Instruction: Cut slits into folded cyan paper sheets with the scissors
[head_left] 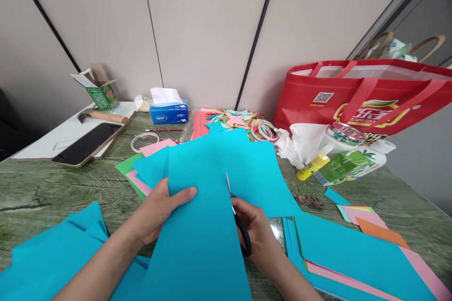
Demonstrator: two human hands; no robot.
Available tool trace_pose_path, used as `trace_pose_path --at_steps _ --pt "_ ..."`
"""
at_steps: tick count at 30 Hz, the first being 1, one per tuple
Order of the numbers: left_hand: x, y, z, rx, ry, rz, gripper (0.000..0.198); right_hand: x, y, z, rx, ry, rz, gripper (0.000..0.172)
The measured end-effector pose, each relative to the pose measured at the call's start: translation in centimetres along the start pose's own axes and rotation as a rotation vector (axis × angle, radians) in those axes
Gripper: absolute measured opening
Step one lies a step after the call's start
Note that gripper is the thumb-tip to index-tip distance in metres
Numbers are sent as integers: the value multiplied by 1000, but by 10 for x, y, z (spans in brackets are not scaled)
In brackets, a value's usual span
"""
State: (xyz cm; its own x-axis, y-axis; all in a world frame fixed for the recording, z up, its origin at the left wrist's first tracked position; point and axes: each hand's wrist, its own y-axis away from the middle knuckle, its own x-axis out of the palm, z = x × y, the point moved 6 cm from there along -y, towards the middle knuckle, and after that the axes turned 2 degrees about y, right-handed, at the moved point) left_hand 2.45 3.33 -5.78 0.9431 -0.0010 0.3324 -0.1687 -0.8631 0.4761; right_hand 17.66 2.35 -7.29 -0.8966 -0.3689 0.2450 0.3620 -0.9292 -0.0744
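A large sheet of blue paper (201,225) is held up in front of me, partly cut from its near edge. My left hand (160,209) grips its left side, thumb on top and fingers underneath. In my right hand (256,228) is a pair of black-handled scissors (242,235), their blades on the cut line and pointing away from me. To the right of the blades, the cut-apart portion of the sheet spreads out flat. Behind the sheet lie a pile of colourful folded paper stars (236,119) and coloured sheets (127,169).
Blue paper pieces (60,249) lie at left, stacked coloured paper (353,249) at right. A phone (86,144), hammer (106,116), tissue box (168,113) and tape roll (144,141) stand toward the back left. A glue stick (313,166) and red bag (318,84) are at right.
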Motion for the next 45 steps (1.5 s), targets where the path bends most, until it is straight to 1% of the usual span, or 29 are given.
trace_pose_path --at_steps 6,12,17,24,27,31,33,36,38,40,41,43,45 --pt "-2 -1 2 2 -12 -12 68 -1 0 0 -5 22 -18 32" --pt "0 0 -1 11 2 -24 72 -2 0 -2 -11 14 -9 30" --pt "3 1 -2 18 -12 -9 66 -2 0 -2 -6 44 -25 31" --pt "-2 0 1 20 -52 -26 56 -4 0 -3 17 99 -61 29" --pt "-2 -1 2 22 -66 -18 56 -3 0 -4 35 112 -60 30" --pt "-1 0 0 3 -58 -13 57 -2 0 -3 21 109 -55 28" --pt "2 2 -2 -14 -47 -4 54 -4 2 -2 -1 172 -99 30" --pt "5 5 -2 -56 -33 -5 56 -10 6 2 -77 364 -197 38" --pt "6 6 -2 -60 -30 5 60 -13 7 4 -110 436 -215 39" --pt "7 4 -3 -16 -52 39 65 -14 7 3 -97 425 -203 37" --pt "7 3 -5 20 -75 36 69 -14 7 2 -83 408 -195 35" --pt "1 2 -13 131 -125 -50 79 -13 6 6 -82 397 -182 32" --pt "-6 4 -28 318 -170 -150 84 -9 5 13 -108 427 -142 26"
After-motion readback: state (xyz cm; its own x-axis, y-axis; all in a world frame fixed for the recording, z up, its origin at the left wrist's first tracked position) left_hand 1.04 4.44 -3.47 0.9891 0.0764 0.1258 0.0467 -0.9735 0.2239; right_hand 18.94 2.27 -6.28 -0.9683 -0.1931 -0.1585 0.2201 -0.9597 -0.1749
